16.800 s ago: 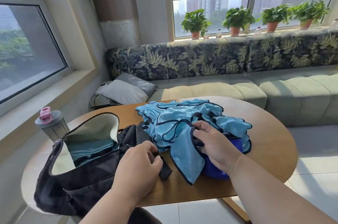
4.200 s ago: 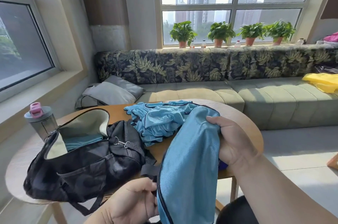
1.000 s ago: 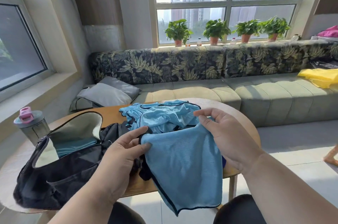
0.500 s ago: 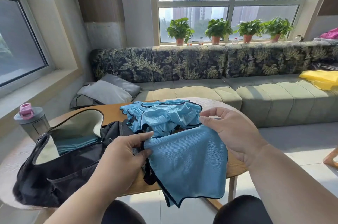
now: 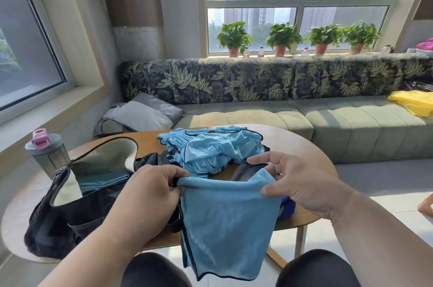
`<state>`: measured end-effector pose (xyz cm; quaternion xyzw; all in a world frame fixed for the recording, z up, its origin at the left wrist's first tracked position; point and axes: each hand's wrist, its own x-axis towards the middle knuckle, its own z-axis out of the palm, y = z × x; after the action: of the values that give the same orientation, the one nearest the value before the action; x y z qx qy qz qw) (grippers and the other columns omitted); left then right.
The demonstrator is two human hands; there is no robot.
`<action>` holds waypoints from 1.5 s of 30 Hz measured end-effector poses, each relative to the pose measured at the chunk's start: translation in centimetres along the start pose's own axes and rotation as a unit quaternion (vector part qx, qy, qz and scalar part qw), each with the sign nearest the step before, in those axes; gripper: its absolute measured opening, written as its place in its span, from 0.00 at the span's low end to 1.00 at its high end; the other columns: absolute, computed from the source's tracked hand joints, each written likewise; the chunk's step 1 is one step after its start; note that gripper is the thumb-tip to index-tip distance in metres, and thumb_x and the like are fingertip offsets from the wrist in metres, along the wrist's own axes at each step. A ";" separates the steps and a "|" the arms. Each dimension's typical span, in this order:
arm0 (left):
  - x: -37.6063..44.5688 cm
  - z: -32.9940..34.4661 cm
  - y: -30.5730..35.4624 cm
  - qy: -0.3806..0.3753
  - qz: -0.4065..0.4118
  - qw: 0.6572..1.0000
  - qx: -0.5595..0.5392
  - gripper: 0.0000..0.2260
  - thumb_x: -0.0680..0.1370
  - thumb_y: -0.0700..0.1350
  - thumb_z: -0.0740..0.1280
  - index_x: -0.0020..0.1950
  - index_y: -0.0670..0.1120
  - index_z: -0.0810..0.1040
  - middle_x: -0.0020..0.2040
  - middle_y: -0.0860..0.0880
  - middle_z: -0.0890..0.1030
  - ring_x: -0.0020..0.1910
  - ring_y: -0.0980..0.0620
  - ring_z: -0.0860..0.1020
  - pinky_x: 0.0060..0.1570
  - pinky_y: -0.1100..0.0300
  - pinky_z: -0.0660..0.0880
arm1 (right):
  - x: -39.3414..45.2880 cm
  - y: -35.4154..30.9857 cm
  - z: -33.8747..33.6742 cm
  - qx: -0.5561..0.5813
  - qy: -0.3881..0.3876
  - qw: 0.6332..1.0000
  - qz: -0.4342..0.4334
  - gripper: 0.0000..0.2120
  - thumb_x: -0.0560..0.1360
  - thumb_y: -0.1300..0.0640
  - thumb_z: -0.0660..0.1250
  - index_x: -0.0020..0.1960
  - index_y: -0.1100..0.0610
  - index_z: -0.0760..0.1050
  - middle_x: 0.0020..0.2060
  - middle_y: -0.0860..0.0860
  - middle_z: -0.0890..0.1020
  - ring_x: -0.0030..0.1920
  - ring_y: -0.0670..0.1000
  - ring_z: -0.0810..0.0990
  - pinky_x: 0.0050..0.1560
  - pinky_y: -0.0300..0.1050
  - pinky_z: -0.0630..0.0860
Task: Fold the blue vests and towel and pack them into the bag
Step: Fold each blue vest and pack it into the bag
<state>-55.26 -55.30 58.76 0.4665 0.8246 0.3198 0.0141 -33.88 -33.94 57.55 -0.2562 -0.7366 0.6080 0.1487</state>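
Vest fabric, light blue with a dark trim, hangs as a folded panel [image 5: 230, 228] between the two hands, in front of the near edge of the bench [image 5: 302, 143]. The left hand [image 5: 150, 195] pinches the panel's upper left corner, thumb and curled fingers [image 5: 180, 173] closed on the cloth, so it is grasping the vest. The right hand [image 5: 302, 183] pinches the upper right corner between thumb and forefinger, while its other fingers [image 5: 260, 159] spread loosely above the cloth; it too is grasping the vest. The top edge sags a little between the two pinches, and the panel drops straight down below the fingers, smooth with faint creases, its lower hem edged in dark binding and ending above the person's knees. Just beyond the fingers a crumpled heap of blue vests [image 5: 215, 148] lies on the bench, all with the same dark piping. Left of the left hand sits the black bag [image 5: 70, 211], its mouth gaping open with a pale lining, and a teal folded piece [image 5: 103, 180] lies inside it. Something deep blue [image 5: 287, 208] peeks out under the right hand, too hidden to tell what it is. Further left of the bag, a grey bottle with a pink cap [image 5: 45, 153] stands upright on the bench.
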 end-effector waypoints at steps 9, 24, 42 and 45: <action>1.0 -0.1 1.0 -0.031 -0.095 0.928 -0.359 0.11 0.77 0.37 0.77 0.52 0.54 0.88 0.45 0.49 0.89 0.44 0.49 0.86 0.49 0.56 0.80 | 0.1 1.2 0.3 0.141 0.033 0.987 0.071 0.18 0.77 0.69 0.71 0.63 0.52 0.83 0.57 0.60 0.86 0.52 0.58 0.85 0.56 0.55 0.83; 2.5 -0.3 0.4 -0.032 0.030 0.991 0.130 0.03 0.79 0.49 0.73 0.46 0.57 0.83 0.34 0.58 0.80 0.35 0.57 0.77 0.34 0.63 0.68 | -0.4 -1.7 0.1 -0.455 0.148 0.878 -0.033 0.10 0.82 0.46 0.67 0.41 0.42 0.74 0.43 0.42 0.78 0.48 0.47 0.76 0.44 0.43 0.66; 13.3 -7.0 4.4 0.227 0.194 0.949 0.097 0.05 0.79 0.44 0.73 0.53 0.52 0.85 0.48 0.57 0.82 0.52 0.48 0.78 0.55 0.51 0.73 | 3.2 -11.3 -3.9 -0.387 0.351 0.801 -0.293 0.10 0.79 0.47 0.69 0.41 0.50 0.74 0.33 0.46 0.78 0.36 0.50 0.75 0.37 0.48 0.70; 9.7 -4.3 1.0 0.182 0.183 0.963 0.070 0.08 0.77 0.44 0.76 0.53 0.55 0.85 0.49 0.61 0.81 0.52 0.53 0.77 0.57 0.51 0.75 | 2.1 -7.4 -2.9 -0.373 0.291 0.839 -0.269 0.05 0.76 0.49 0.72 0.43 0.47 0.78 0.38 0.44 0.82 0.40 0.47 0.77 0.41 0.45 0.73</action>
<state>-61.33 -49.57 65.41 0.5431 0.7340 0.3379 -0.2282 -35.53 -31.35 65.19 -0.2490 -0.8706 0.1209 0.4068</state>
